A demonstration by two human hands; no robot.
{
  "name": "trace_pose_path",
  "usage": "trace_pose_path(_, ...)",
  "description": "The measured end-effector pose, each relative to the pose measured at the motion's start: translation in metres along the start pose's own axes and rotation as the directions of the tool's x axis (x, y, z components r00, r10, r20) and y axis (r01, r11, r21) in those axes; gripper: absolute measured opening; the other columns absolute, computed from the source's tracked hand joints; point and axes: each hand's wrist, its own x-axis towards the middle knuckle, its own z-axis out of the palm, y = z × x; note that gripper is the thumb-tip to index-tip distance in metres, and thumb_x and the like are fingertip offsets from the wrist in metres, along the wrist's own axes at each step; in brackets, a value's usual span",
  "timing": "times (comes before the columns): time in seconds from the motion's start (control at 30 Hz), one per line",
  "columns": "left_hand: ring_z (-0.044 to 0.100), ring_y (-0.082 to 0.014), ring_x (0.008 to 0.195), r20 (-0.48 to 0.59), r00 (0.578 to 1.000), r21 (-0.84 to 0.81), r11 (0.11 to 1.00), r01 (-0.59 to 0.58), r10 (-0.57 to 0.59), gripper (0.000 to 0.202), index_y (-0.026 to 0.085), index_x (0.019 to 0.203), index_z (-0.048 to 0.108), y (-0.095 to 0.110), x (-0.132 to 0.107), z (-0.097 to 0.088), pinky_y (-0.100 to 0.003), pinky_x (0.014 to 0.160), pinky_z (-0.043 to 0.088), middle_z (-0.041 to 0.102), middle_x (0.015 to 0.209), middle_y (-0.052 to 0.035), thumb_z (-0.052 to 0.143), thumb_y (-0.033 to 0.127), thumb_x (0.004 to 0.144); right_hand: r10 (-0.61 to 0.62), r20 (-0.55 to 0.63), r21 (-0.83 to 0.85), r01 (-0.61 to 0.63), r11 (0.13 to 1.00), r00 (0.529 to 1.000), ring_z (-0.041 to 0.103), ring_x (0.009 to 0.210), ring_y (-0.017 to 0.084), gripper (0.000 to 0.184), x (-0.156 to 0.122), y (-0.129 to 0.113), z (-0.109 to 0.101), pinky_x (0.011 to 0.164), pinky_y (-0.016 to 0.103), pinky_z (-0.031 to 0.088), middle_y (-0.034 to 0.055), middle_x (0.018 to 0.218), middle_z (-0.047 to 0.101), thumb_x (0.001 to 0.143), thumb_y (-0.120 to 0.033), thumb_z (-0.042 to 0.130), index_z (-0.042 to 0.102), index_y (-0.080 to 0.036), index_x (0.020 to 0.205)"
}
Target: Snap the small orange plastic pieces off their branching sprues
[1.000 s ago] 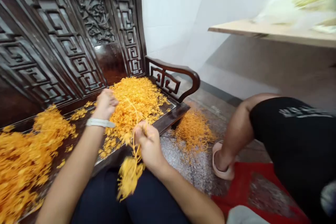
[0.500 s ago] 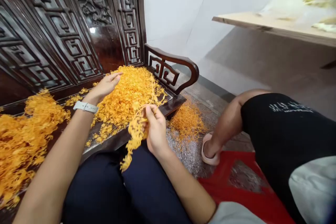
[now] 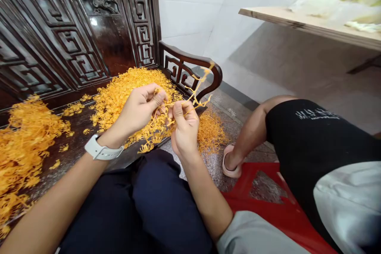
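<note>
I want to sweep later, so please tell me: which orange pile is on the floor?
The stringy pile beside the bench; the left pile and middle pile both lie on its seat.

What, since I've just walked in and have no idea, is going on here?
A person's right hand pinches a branched orange stem. The left hand is close beside it, fingers curled at orange bits; its exact grip is unclear. Behind the hands, a heap of small orange pieces lies on a dark carved bench, with another orange pile to the left. A stringy orange heap is on the floor.
</note>
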Motion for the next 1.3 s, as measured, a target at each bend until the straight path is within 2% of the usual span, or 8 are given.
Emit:
trace_pose_path(0.13,0.058,-0.0132,0.055,-0.198,0.958,-0.179,0.968,0.175,-0.21,0.022,0.018,0.07,0.062,-0.004,0.006,-0.006,-0.025,0.054,0.048,0.066,0.067,-0.0041,0.071,0.024,0.089,-0.013,0.093,0.026,0.01,1.0,0.996,0.039,0.058,0.007,0.03,-0.014,0.0,0.004,0.054,0.023,0.033,-0.0053,0.071,0.049,0.098,-0.044,0.075,0.061,-0.022,0.083)
trace_pose_path(0.23,0.063,-0.0151,0.061,-0.423,0.845,-0.316,0.927,0.2,-0.326,0.017,0.021,0.076,0.058,-0.019,0.02,-0.032,-0.026,0.057,0.053,0.071,0.076,-0.0047,0.067,0.024,0.09,-0.043,0.161,-0.016,0.046,0.999,0.986,0.041,0.059,0.009,0.03,-0.03,-0.008,0.001,0.056,0.025,0.035,-0.0038,0.072,0.051,0.098,-0.047,0.074,0.064,-0.023,0.084)
trace_pose_path(0.37,0.073,-0.0219,0.1,-0.607,0.738,-0.227,0.954,0.195,-0.296,0.022,0.025,0.112,0.069,-0.064,0.028,-0.074,-0.03,0.079,0.06,0.075,0.123,-0.0105,0.067,0.024,0.091,-0.044,0.211,-0.027,0.05,0.998,0.976,0.041,0.057,0.009,0.021,-0.039,-0.018,-0.004,0.056,0.027,0.036,-0.0027,0.074,0.055,0.1,-0.041,0.073,0.069,-0.025,0.087)
trace_pose_path(0.5,0.048,-0.0366,0.15,-0.497,0.799,0.023,0.915,0.403,-0.339,0.093,0.023,0.164,0.046,-0.095,0.014,-0.08,-0.044,0.11,0.052,0.043,0.169,-0.0178,0.077,0.008,0.077,0.146,0.264,0.175,-0.197,0.965,0.953,0.051,0.064,0.009,0.024,-0.03,-0.013,0.002,0.062,0.027,0.045,-0.0018,0.084,0.058,0.096,-0.043,0.076,0.069,-0.024,0.083)
trace_pose_path(0.63,0.07,-0.0328,0.122,-0.079,0.971,0.115,0.965,0.236,-0.228,0.051,0.016,0.147,0.067,-0.075,-0.002,-0.065,-0.047,0.105,0.055,0.071,0.139,-0.0207,0.063,0.04,0.103,0.282,0.249,0.26,-0.344,0.902,0.927,0.067,0.089,0.015,0.022,-0.024,0.0,0.002,0.086,0.036,0.057,0.0002,0.104,0.067,0.093,-0.043,0.075,0.07,-0.023,0.082)
trace_pose_path(0.8,0.076,-0.0247,0.104,0.377,0.921,0.077,0.994,0.071,-0.095,0.04,0.019,0.114,0.084,-0.038,-0.011,-0.055,-0.036,0.092,0.06,0.081,0.116,-0.0125,0.07,0.055,0.101,0.365,0.18,0.298,-0.404,0.865,0.914,0.07,0.092,0.02,0.024,-0.019,0.016,-0.002,0.093,0.045,0.058,0.0007,0.094,0.072,0.093,-0.049,0.073,0.067,-0.026,0.085)
trace_pose_path(1.13,0.074,-0.0253,0.102,0.209,0.977,0.157,0.988,0.003,-0.036,0.04,0.017,0.082,0.079,-0.043,-0.013,-0.057,-0.035,0.087,0.058,0.079,0.109,-0.0135,0.081,0.056,0.091,0.361,0.07,0.247,-0.367,0.897,0.93,0.069,0.097,0.019,0.025,-0.011,0.031,-0.008,0.085,0.039,0.056,0.0022,0.107,0.075,0.096,-0.05,0.068,0.064,-0.025,0.09)
trace_pose_path(1.3,0.062,-0.0179,0.074,0.143,0.99,0.309,0.951,-0.028,-0.017,0.04,0.016,0.076,0.072,-0.046,-0.012,-0.058,-0.029,0.071,0.048,0.069,0.076,-0.0056,0.071,0.05,0.097,0.387,0.141,0.277,-0.412,0.868,0.911,0.044,0.063,0.011,0.034,-0.011,0.034,-0.014,0.055,0.027,0.042,0.0007,0.097,0.068,0.094,-0.053,0.071,0.057,-0.024,0.085)
